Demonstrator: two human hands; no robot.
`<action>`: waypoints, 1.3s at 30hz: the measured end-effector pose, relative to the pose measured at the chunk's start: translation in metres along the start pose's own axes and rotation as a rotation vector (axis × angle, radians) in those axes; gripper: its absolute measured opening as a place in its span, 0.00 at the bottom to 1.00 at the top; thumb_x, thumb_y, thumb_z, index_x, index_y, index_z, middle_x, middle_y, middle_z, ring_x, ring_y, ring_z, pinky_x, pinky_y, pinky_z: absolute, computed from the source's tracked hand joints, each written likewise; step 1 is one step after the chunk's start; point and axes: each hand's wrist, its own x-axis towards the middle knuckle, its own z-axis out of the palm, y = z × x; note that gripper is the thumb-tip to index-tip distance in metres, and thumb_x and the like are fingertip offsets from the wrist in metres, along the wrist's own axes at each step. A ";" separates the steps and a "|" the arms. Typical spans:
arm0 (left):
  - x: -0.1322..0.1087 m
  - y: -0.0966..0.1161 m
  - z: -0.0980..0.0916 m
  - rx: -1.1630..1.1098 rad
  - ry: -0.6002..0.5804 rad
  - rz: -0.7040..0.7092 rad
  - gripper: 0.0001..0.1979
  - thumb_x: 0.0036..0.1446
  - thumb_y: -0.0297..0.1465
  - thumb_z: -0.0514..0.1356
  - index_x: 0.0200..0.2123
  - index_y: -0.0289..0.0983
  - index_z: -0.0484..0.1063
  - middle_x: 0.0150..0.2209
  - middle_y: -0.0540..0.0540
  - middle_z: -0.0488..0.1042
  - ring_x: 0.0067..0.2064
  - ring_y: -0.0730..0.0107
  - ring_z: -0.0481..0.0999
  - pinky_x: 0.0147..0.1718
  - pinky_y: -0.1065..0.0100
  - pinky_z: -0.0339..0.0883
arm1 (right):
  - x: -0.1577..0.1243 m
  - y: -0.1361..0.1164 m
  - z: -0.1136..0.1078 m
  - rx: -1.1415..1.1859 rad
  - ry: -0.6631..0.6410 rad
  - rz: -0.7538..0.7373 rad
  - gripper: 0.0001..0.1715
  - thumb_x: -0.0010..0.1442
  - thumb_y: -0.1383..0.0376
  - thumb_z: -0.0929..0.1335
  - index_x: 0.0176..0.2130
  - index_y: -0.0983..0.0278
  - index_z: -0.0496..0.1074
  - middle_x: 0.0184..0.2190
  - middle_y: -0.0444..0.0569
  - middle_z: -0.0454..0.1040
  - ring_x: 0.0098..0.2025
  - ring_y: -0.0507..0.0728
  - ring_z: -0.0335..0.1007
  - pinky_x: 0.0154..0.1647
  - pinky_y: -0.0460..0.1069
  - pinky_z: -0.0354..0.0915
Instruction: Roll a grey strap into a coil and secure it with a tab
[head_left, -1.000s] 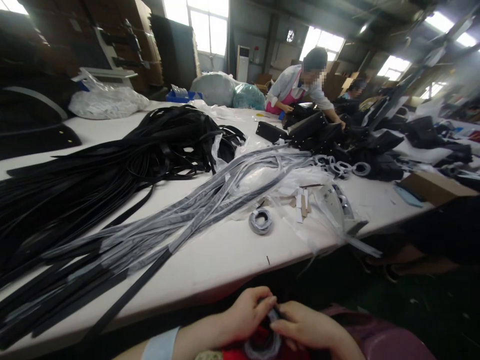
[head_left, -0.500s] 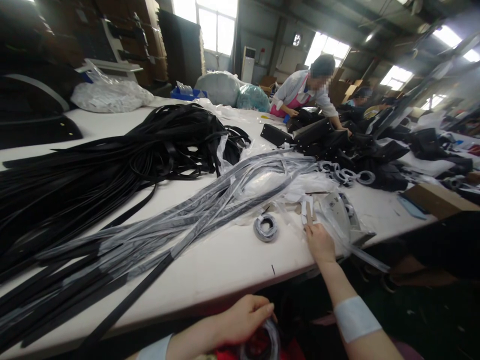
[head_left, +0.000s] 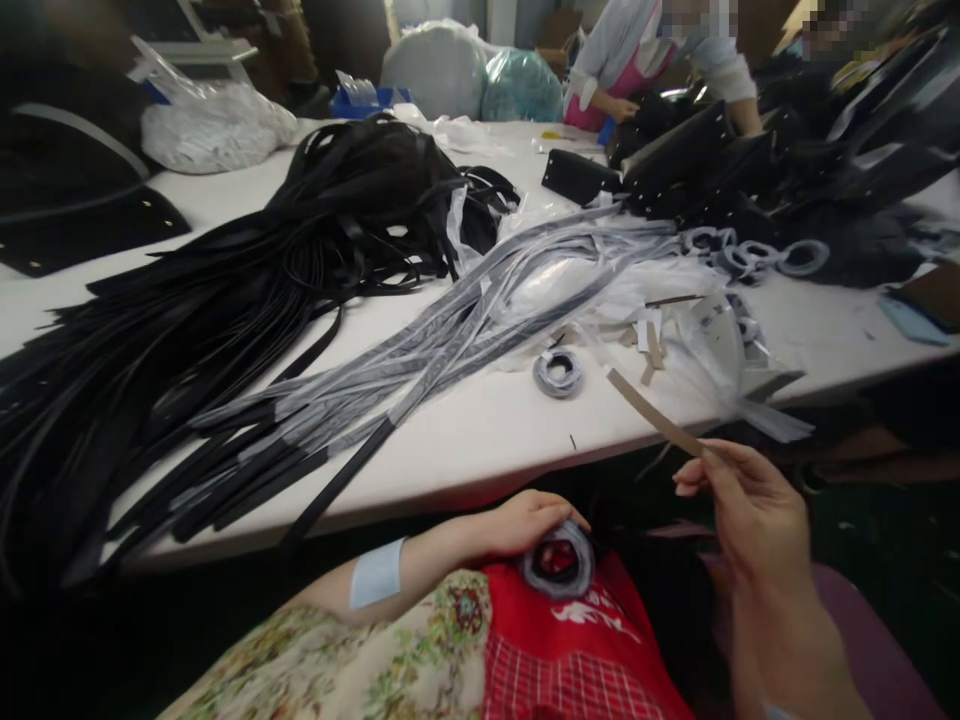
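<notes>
In my lap, my left hand (head_left: 529,522) is closed on a coiled strap (head_left: 559,562) in clear plastic, resting against my red apron (head_left: 592,640). My right hand (head_left: 750,500) pinches one end of a thin brown paper strip (head_left: 651,412) between thumb and fingers, held up in front of the table edge. On the table beyond lies another wrapped coil (head_left: 558,372). Several short brown and white strips (head_left: 651,340) lie beside a white tape dispenser-like device (head_left: 712,330). Long straps in plastic sleeves (head_left: 450,345) stretch across the white table (head_left: 450,440).
A large heap of loose black straps (head_left: 360,200) covers the left. More wrapped coils (head_left: 757,255) lie at the right, near a pile of black studded pieces (head_left: 675,150) that a co-worker (head_left: 630,60) handles. Plastic bags (head_left: 217,125) stand at the back.
My right hand has drawn back from the strips on the table toward me, now with a brown paper strip in it. My left hand still holds the coil; the view has tilted down.
</notes>
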 end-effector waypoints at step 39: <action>-0.001 0.001 0.030 0.156 0.007 -0.077 0.21 0.63 0.39 0.48 0.42 0.31 0.75 0.24 0.49 0.70 0.19 0.74 0.68 0.18 0.72 0.62 | -0.088 -0.034 0.001 -0.630 -0.822 -0.450 0.10 0.60 0.74 0.63 0.35 0.61 0.70 0.30 0.46 0.73 0.34 0.55 0.71 0.37 0.51 0.64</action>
